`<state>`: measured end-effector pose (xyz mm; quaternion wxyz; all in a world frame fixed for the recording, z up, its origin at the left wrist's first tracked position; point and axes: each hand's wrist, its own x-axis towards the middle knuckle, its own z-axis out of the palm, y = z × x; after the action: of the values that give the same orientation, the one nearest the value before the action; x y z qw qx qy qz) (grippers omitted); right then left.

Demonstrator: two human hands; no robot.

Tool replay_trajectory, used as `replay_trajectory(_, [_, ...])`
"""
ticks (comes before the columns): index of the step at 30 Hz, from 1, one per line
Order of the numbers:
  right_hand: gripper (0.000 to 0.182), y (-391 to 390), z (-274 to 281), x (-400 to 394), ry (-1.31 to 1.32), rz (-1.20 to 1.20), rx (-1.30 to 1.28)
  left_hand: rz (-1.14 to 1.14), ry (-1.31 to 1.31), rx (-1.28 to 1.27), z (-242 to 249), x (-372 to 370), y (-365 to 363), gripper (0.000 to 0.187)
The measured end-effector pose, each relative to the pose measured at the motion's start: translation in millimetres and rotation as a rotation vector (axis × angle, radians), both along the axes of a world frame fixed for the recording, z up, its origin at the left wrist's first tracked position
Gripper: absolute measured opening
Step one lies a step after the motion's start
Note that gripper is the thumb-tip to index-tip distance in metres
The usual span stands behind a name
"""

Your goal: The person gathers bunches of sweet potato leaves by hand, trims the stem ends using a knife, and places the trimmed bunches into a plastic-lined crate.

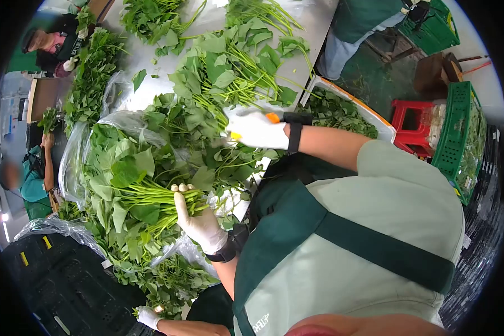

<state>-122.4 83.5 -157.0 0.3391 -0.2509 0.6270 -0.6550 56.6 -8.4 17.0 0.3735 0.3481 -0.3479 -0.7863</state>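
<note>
Left hand [200,224], white glove, closed round a thick bunch of green stems [163,200], leaves pointing far. Right hand [257,130], also gloved, is at more leafy stems to the right; orange and yellow bits show by it, blurred, can't tell if it grips. Loose leafy bunches [221,67] farther right on metal table [151,87]. Clear plastic [74,162] at the far side of the leaves. Co-worker's gloved hand [148,317] at leaves on the left; black tray [56,280] far left. White box [385,130] of leaves near right.
</note>
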Motion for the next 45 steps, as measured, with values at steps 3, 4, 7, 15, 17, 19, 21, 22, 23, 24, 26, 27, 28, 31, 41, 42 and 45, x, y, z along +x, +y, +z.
replay_trajectory(3, [0.009,15,7,14,0.919,0.138,0.071,0.021,-0.018,-0.01,-2,-1,3,0.023])
replay_trajectory(4, [0.009,12,6,12,0.918,0.139,0.071,0.014,-0.024,-0.016,-3,0,4,0.023])
replay_trajectory(7, [0.02,5,27,-14,0.811,0.268,0.48,0.007,-0.042,-0.028,-2,3,5,0.023])
replay_trajectory(15, [0.016,-45,13,-45,0.751,0.131,0.609,-0.014,-0.098,-0.094,-9,0,9,0.025])
replay_trajectory(17, [0.015,-44,17,-49,0.675,0.081,0.546,0.017,-0.192,-0.153,-8,-2,11,0.026])
replay_trajectory(19, [0.017,-38,39,-57,0.473,0.039,0.427,-0.02,-0.159,-0.146,-10,2,6,0.028])
replay_trajectory(21, [0.013,-28,56,-67,0.232,0.054,0.199,-0.053,-0.128,-0.131,-16,6,1,0.03])
replay_trajectory(22, [0.012,-32,45,-72,0.176,0.03,0.04,-0.049,-0.129,-0.142,-19,6,-1,0.03])
replay_trajectory(23, [0.011,-20,79,-73,-0.116,0.148,-0.024,-0.045,-0.129,-0.153,-20,4,-1,0.03])
replay_trajectory(24, [0.011,-14,97,-72,-0.113,0.157,-0.024,-0.036,-0.126,-0.153,-19,0,0,0.03])
replay_trajectory(26, [0.013,-6,124,-68,-0.269,0.224,-0.086,-0.002,-0.13,-0.041,-11,-16,3,0.03])
replay_trajectory(27, [0.013,-2,139,-63,-0.306,0.2,-0.123,-0.005,-0.121,-0.011,-13,-22,1,0.031])
replay_trajectory(28, [0.013,1,149,-57,-0.308,0.211,-0.127,-0.041,-0.13,-0.052,-18,-24,-1,0.035])
replay_trajectory(31, [0.013,4,158,-39,-0.416,0.221,-0.195,-0.125,-0.186,-0.133,-17,-36,0,0.039])
replay_trajectory(41, [0.016,0,138,-13,0.2,0.383,0.03,-0.186,-0.374,-0.482,-29,-24,-2,0.035])
replay_trajectory(42, [0.016,1,140,-14,0.197,0.382,0.031,-0.247,-0.568,-0.85,-29,-20,-1,0.041])
replay_trajectory(45, [0.015,0,140,-9,0.308,0.428,0.089,-0.264,-0.752,-1.036,-27,-15,-1,0.066])
